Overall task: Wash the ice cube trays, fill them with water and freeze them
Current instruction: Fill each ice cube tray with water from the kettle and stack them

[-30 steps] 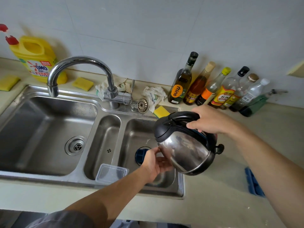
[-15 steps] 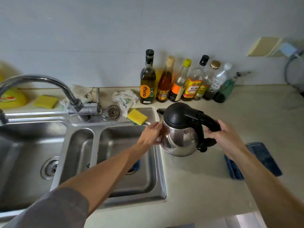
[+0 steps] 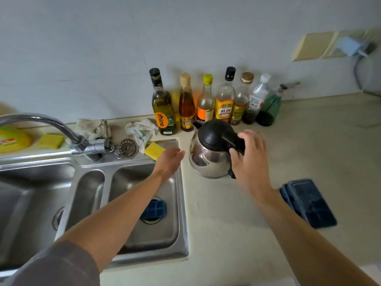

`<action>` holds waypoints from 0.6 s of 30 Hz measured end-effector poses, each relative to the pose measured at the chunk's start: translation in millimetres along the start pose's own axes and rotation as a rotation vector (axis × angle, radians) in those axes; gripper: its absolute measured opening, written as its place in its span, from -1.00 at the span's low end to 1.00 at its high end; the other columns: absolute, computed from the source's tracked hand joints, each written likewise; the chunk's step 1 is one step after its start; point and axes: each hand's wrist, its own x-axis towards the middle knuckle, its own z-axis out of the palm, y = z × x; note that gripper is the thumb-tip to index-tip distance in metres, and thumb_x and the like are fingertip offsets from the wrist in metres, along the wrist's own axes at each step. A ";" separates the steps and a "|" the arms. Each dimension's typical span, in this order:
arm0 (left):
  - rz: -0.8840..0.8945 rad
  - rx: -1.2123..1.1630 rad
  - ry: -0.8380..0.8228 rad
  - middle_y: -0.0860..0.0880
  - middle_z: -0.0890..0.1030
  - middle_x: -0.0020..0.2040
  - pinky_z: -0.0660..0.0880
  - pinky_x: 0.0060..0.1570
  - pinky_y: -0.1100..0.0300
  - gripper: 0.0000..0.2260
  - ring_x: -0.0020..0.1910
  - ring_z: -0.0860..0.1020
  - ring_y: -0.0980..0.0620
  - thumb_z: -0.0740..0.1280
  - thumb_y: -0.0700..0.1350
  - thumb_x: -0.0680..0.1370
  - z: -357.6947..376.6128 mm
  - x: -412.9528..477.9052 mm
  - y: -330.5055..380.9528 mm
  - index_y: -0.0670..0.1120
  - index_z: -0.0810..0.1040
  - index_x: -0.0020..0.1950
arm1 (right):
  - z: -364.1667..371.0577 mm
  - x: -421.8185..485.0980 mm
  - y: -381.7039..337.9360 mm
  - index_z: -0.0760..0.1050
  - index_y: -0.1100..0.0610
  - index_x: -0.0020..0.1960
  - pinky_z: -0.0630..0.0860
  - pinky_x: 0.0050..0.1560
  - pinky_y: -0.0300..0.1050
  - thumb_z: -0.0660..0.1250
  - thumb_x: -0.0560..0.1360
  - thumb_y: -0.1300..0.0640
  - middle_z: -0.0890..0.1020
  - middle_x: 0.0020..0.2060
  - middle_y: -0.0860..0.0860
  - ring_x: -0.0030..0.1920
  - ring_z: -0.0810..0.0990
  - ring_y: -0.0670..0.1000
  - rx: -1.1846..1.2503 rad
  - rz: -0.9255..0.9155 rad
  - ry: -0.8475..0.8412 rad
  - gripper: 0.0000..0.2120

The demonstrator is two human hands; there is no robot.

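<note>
Ice cube tray over sink drain, another tray right on counter | likely light, bendy, slick wet; grip long edges | left hand, right hand: fingers wide, empty, flanking kettle

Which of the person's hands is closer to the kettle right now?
Right. The right hand is open at the kettle, overlapping its black handle; the left hand hovers open over the sink edge, a gap from the kettle's other side.

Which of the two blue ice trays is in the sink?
The tray on the floor of the right basin. The other tray lies on the counter, right of the kettle.
</note>
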 end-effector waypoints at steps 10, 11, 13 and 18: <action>-0.276 0.321 0.452 0.03 0.63 -0.24 0.43 -0.31 0.24 -0.89 -0.30 0.55 0.12 0.37 -0.07 0.61 -141.6 -119.7 -148.7 -0.04 0.65 -0.08 | 91.4 -35.8 -86.7 0.56 0.13 -0.12 0.48 0.14 0.14 0.39 0.54 0.17 0.61 -0.20 0.03 -0.10 0.57 0.09 -0.068 -0.337 -0.097 -0.92; -0.303 0.328 0.473 0.05 0.62 -0.26 0.42 -0.29 0.19 -0.90 -0.29 0.55 0.09 0.38 -0.06 0.60 -148.9 -129.1 -160.9 -0.04 0.66 -0.06 | 102.4 -40.5 -93.7 0.55 0.13 -0.13 0.49 -0.02 0.05 0.38 0.55 0.17 0.59 -0.22 0.01 -0.14 0.55 0.09 -0.010 -0.362 -0.142 -0.92; -0.354 0.331 0.487 0.03 0.64 -0.21 0.42 -0.19 0.18 -0.89 -0.22 0.58 0.03 0.40 -0.06 0.58 -158.1 -143.0 -185.2 -0.07 0.68 0.01 | 127.4 -53.8 -110.0 0.54 0.11 -0.13 0.45 -0.20 -0.08 0.36 0.57 0.18 0.54 -0.25 -0.09 -0.22 0.53 0.02 0.142 -0.338 -0.341 -0.90; -0.441 0.413 0.417 -0.14 0.68 0.03 0.51 0.00 0.09 -0.78 0.01 0.62 -0.16 0.40 -0.08 0.56 -166.3 -163.9 -230.7 -0.16 0.63 0.15 | 204.1 -106.1 -141.1 0.57 0.05 -0.11 0.60 -0.04 0.01 0.37 0.54 0.05 0.65 -0.27 -0.06 -0.16 0.65 0.04 0.157 0.007 -1.006 -0.92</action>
